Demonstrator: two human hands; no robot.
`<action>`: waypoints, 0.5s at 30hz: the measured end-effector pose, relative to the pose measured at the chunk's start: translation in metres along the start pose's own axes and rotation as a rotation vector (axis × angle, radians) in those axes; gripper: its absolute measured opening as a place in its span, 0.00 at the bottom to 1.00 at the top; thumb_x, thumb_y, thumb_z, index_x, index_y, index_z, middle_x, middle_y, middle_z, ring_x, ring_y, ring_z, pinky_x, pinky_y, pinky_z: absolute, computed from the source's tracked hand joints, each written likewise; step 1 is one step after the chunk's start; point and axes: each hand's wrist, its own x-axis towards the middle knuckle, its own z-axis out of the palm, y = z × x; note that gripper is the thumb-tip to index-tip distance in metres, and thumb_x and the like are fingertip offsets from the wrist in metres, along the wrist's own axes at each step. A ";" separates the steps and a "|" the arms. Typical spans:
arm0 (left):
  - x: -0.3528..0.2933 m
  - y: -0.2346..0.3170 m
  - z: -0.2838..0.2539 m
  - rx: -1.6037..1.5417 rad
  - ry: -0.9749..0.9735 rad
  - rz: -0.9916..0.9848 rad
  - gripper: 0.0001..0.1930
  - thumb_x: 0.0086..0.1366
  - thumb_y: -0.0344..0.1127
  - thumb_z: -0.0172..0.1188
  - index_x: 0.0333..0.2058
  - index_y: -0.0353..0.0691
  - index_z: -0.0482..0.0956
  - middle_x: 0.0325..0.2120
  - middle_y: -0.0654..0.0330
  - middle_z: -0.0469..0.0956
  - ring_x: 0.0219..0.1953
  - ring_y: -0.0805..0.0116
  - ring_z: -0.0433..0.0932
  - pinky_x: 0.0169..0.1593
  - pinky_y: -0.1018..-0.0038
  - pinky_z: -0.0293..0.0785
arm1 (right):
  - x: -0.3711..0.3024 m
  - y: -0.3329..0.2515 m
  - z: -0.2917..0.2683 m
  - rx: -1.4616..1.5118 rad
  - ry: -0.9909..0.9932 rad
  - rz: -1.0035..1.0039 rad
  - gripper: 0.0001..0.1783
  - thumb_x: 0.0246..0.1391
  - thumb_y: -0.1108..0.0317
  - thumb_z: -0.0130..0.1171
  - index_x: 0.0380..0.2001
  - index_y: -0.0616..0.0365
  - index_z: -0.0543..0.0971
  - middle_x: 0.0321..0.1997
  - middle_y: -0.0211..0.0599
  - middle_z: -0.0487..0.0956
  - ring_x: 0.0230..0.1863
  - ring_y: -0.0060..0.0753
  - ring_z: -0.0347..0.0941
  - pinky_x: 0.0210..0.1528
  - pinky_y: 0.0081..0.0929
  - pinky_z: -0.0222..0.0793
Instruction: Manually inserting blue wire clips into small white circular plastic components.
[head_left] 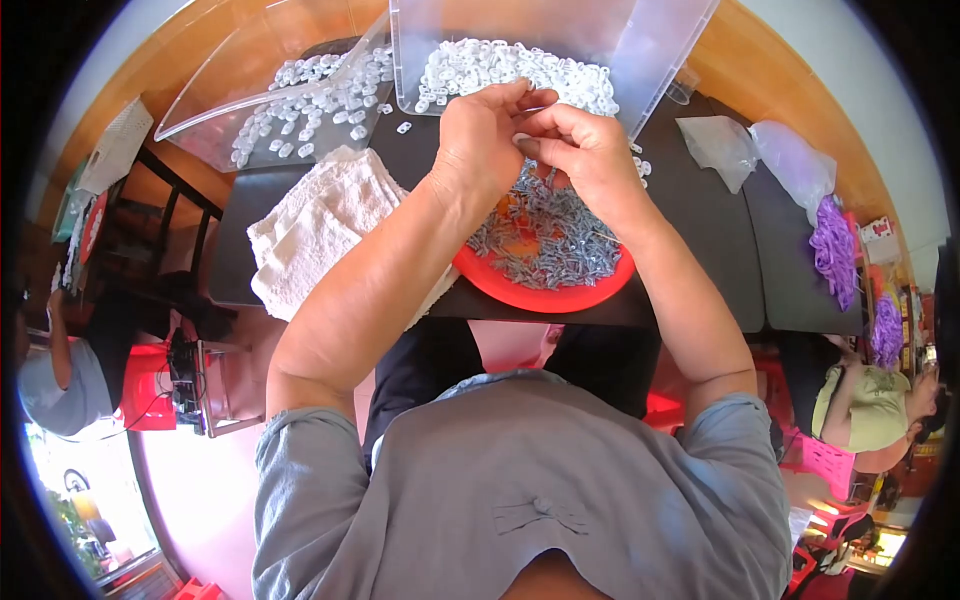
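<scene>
My left hand [482, 132] and my right hand [588, 152] meet fingertip to fingertip at the near edge of a clear plastic bin. Both are pinched closed, and whatever lies between the fingers is too small or hidden to make out. Inside that bin [650, 60] lies a heap of small white oval plastic pieces [520, 66]. Just below my hands a red basin [545, 300] holds a pile of small grey metal screws [560, 250]. My right wrist is over the basin's right side, and my left forearm passes over a white towel [325, 215].
Left of the bin, a second clear container [225, 110] holds more white pieces. A few loose ones lie on the dark table [705, 240]. Plastic bags [795, 160] and a purple bundle [833, 250] are at right. Other people [65, 385] sit at both sides.
</scene>
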 end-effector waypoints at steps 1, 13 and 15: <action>0.001 -0.001 0.000 0.020 0.022 0.011 0.11 0.67 0.33 0.48 0.40 0.30 0.69 0.40 0.46 0.75 0.42 0.54 0.75 0.50 0.57 0.70 | -0.001 0.001 0.001 -0.026 0.002 -0.012 0.06 0.56 0.71 0.61 0.36 0.59 0.82 0.26 0.25 0.78 0.25 0.14 0.71 0.24 0.14 0.66; -0.014 -0.010 0.010 0.426 0.005 0.323 0.07 0.59 0.29 0.59 0.30 0.30 0.76 0.23 0.57 0.77 0.25 0.68 0.77 0.35 0.74 0.74 | 0.000 -0.005 -0.032 0.393 0.264 -0.009 0.10 0.57 0.70 0.58 0.39 0.65 0.78 0.30 0.36 0.80 0.28 0.27 0.76 0.27 0.17 0.64; -0.017 -0.011 0.011 0.459 0.010 0.337 0.06 0.58 0.29 0.59 0.30 0.30 0.77 0.23 0.58 0.77 0.25 0.69 0.77 0.34 0.74 0.74 | -0.001 -0.005 -0.033 0.396 0.267 0.005 0.10 0.57 0.70 0.58 0.38 0.65 0.79 0.29 0.36 0.79 0.27 0.26 0.76 0.27 0.17 0.64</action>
